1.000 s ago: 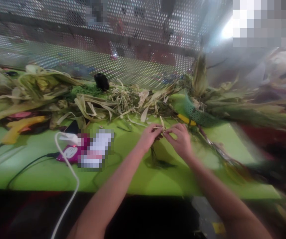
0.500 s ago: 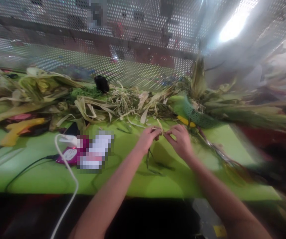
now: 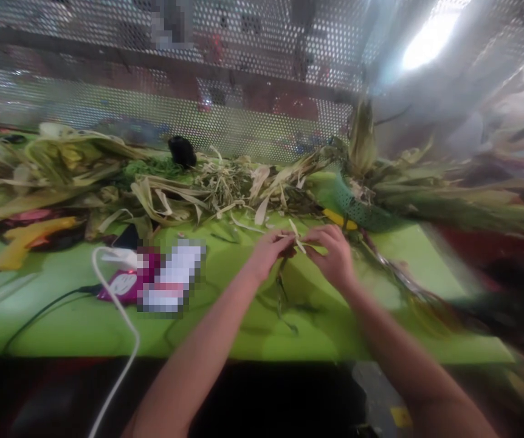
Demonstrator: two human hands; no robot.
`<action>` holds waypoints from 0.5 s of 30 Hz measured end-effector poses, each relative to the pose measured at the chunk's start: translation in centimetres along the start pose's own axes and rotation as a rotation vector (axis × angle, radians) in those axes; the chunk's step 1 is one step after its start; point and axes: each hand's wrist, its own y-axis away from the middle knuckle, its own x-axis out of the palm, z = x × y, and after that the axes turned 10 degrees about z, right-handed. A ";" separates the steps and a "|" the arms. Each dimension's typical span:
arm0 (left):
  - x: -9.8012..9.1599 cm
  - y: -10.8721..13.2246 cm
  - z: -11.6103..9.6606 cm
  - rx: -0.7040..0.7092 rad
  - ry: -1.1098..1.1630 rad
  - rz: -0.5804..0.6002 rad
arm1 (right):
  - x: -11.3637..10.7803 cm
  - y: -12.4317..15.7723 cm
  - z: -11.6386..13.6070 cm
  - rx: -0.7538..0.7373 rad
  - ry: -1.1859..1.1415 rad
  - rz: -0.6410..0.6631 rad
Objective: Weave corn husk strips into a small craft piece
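Note:
Above the middle of the green table, my left hand pinches a small bundle of pale husk strips. A thin, dark green stem hangs below its fingers and looks joined to the bundle. My right hand is close on the right, with thumb and fingertips drawn together at the end of a pale strip. Fingers hide part of the bundle, and blur makes the right fingertips' exact contact hard to see.
Dried corn husks and shreds lie along the back, beside a green basket. At left are a yellow glue gun, a purple power box with a white cable, and a blurred-out phone-like slab. Scissors-like tools lie right.
The pale strips have turned and spread into a cross-like shape between my fingertips. The hanging stem has swung slightly. Both hands stay in nearly the same place; the view has shifted a little.

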 end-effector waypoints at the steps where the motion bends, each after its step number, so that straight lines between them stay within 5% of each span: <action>1: 0.1 0.0 0.0 -0.002 -0.014 -0.002 | 0.0 0.0 0.0 0.008 0.002 0.002; 15: 0.1 0.0 0.3 0.086 -0.041 -0.069 | 0.0 0.2 0.7 0.128 -0.077 -0.018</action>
